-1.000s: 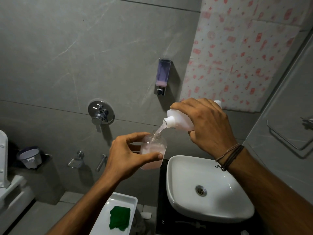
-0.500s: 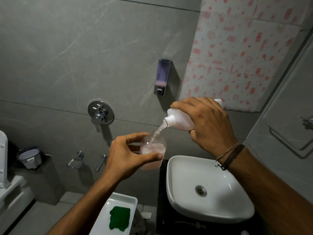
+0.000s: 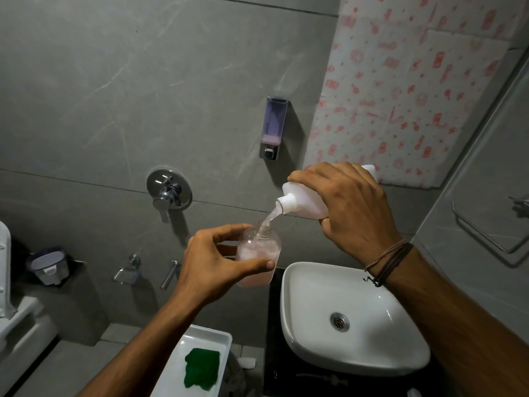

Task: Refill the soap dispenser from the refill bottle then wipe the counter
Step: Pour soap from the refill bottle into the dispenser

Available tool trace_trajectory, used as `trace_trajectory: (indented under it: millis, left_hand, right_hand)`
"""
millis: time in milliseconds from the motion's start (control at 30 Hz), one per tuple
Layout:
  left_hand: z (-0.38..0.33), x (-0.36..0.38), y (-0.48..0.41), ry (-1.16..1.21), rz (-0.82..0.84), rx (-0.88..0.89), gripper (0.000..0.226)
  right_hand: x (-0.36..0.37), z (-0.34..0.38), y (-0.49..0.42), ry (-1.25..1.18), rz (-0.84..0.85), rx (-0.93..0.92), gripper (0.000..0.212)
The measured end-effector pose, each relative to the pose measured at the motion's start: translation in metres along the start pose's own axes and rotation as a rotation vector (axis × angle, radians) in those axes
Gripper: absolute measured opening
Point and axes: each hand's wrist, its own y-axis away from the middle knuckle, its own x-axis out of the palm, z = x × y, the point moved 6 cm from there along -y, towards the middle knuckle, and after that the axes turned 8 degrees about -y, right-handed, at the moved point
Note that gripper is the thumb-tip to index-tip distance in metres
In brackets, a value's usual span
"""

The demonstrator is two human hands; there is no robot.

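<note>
My left hand (image 3: 211,262) grips a clear soap dispenser bottle (image 3: 259,255), upright and with no cap, just left of the sink. It is mostly full of pale pink liquid. Above and to its right my right hand (image 3: 352,207) holds a white refill bottle (image 3: 303,202) tipped down to the left. A thin stream of pink soap (image 3: 267,217) runs from its spout into the open neck. A green cloth (image 3: 201,371) lies on a white tray (image 3: 217,338) below my left arm.
A white basin (image 3: 312,285) sits on a dark counter (image 3: 273,353) at the lower right. A wall-mounted soap dispenser (image 3: 273,127), a chrome mixer valve (image 3: 169,190), two small taps (image 3: 171,272) and a patterned curtain (image 3: 406,90) are on the grey wall. A toilet edge (image 3: 8,296) shows at left.
Soap keeps pouring and the level in the clear bottle has risen slightly. Both hands hold almost the same position.
</note>
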Motion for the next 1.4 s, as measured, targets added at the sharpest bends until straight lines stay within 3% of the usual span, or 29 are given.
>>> trace_trajectory:
  millis: [1400]
  left_hand:
    - [0.003, 0.007, -0.007, 0.013, 0.010, 0.001, 0.088]
  right_hand:
    - [0.005, -0.011, -0.004, 0.026, 0.019, -0.015, 0.070]
